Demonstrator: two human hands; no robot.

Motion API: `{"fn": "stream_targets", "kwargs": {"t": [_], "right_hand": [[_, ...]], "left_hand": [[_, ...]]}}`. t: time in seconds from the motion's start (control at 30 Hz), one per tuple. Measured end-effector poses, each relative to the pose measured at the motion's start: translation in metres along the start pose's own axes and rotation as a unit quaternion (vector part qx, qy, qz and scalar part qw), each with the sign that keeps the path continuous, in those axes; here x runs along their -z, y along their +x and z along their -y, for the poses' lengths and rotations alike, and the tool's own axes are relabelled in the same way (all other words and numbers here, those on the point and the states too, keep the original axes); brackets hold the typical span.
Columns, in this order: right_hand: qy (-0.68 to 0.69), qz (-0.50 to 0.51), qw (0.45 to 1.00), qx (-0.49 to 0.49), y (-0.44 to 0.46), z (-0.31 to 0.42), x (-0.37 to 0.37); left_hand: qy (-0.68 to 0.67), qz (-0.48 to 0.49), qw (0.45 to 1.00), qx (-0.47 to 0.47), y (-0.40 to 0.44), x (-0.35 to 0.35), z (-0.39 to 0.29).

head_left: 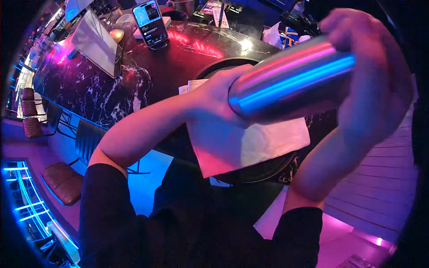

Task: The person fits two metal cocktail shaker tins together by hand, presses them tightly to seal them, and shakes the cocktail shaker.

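Observation:
A shiny metal cocktail shaker (290, 82) is held tilted in front of me, its right end higher than its left, reflecting pink and blue light. My left hand (223, 96) wraps round its lower left end. Around the raised right end, my right hand (359, 33) is closed and a little blurred; that end is hidden behind the hand and wrist. Below the shaker lies a folded white cloth (263, 145), resting over a round black tray (232, 61) that shows only at its rim.
On the dark marble counter (103, 96), a phone (151, 27) with a lit screen stands upright at the back. A white panel (96, 44) leans left of it. Patterned packets (290, 35) lie at the back right. Brown-seated chairs (63, 183) stand to the left.

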State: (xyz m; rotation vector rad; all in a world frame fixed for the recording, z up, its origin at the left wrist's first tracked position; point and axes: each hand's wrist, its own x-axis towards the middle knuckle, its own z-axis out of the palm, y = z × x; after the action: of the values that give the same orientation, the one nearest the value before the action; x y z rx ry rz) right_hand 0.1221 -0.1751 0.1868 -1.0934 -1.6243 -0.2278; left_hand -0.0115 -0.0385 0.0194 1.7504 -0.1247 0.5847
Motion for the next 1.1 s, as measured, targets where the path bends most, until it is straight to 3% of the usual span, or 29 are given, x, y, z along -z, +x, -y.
{"fn": "stream_targets", "kwargs": {"t": [0.2, 0.5, 0.7, 0.8, 0.9, 1.0, 1.1], "right_hand": [[0.037, 0.014, 0.997, 0.071, -0.013, 0.028, -0.029], [0.068, 0.014, 0.966, 0.248, -0.02, 0.06, -0.051], [0.075, 0.12, 0.961, 0.236, -0.018, 0.06, -0.031], [0.167, 0.133, 0.954, 0.212, 0.0, 0.033, -0.014], [0.103, 0.182, 0.955, 0.21, 0.017, 0.011, 0.012], [0.132, 0.153, 0.974, 0.099, 0.017, 0.001, 0.015], [0.135, 0.095, 0.981, 0.105, 0.015, 0.007, 0.018]], "left_hand": [[-0.057, 0.041, 0.995, 0.069, -0.001, 0.002, -0.003], [0.003, 0.018, 0.999, 0.028, -0.003, -0.002, -0.02], [0.032, -0.003, 0.999, 0.019, -0.006, -0.007, -0.025], [0.046, -0.021, 0.999, 0.017, -0.005, -0.012, -0.028], [0.024, -0.008, 0.999, 0.03, -0.003, -0.011, -0.028], [-0.015, 0.051, 0.998, 0.041, 0.002, -0.001, -0.017], [0.08, 0.054, 0.995, 0.038, 0.002, -0.001, -0.003]]}}
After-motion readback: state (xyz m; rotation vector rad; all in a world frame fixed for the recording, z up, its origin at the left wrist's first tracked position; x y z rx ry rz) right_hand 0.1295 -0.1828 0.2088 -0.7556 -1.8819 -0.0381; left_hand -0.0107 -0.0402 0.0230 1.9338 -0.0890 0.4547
